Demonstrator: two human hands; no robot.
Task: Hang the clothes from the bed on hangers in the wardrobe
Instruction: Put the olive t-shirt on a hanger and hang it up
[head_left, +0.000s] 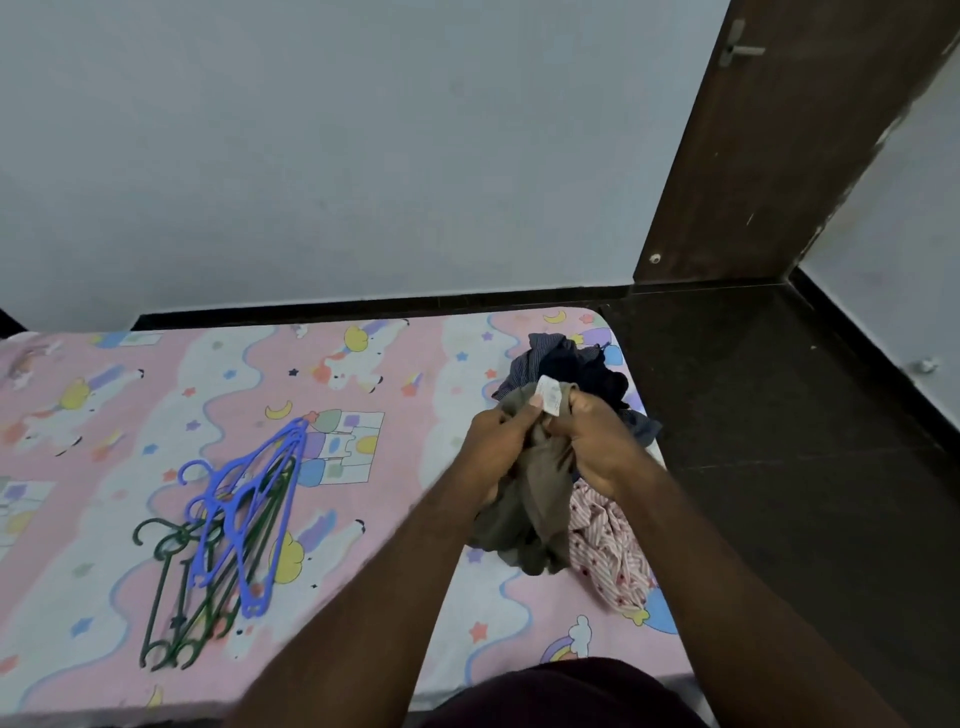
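Note:
Both my hands hold an olive-green garment (530, 519) up above the right end of the bed (363, 395). My left hand (493, 447) grips its bunched cloth, and my right hand (597, 441) grips it beside a white label (549, 396). The garment hangs down between my forearms. Behind it a heap of dark blue clothes (571, 364) lies on the bed. A pink striped garment (608, 545) lies crumpled under my right forearm. Blue hangers (244, 514) and green hangers (202, 587) lie piled on the sheet to the left. No wardrobe is in view.
The bed stands against a pale wall. A dark tiled floor (779, 441) lies to the right of the bed. A brown door (779, 145) with a metal handle stands at the back right.

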